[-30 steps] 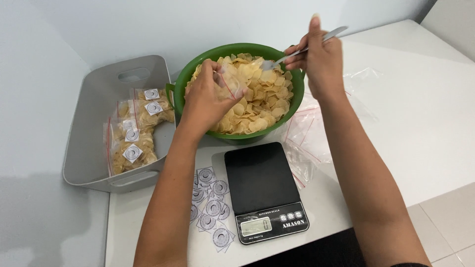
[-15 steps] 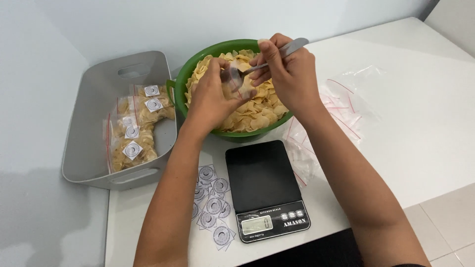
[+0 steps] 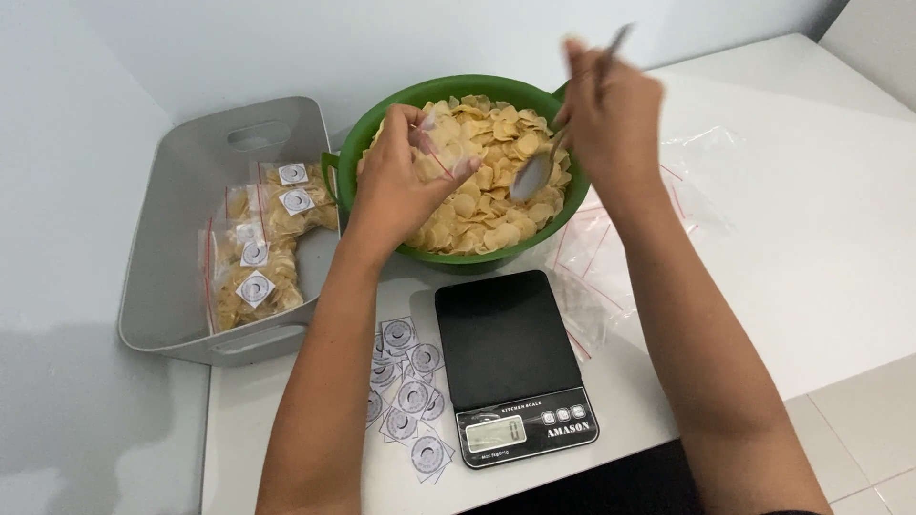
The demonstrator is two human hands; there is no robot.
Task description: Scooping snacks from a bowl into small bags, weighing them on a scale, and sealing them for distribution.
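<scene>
Here, a small clear bag (image 3: 441, 153) is being gripped by the left hand (image 3: 405, 181) over the green bowl (image 3: 382, 119) of chips (image 3: 487, 200) near the table's (image 3: 811, 238) far edge, while a spoon (image 3: 534, 172), just right of the bag, is being clasped by the right hand (image 3: 611, 119).

We see the left hand (image 3: 396, 186) holding a clear bag (image 3: 441, 148) over the green bowl (image 3: 367, 143) of chips (image 3: 487, 205), while the right hand (image 3: 611, 119) dips a spoon (image 3: 531, 176) in.

Bright even indoor light, soft shadows under the arms, right hand (image 3: 611, 105) motion-blurred, the rest sharp
</scene>
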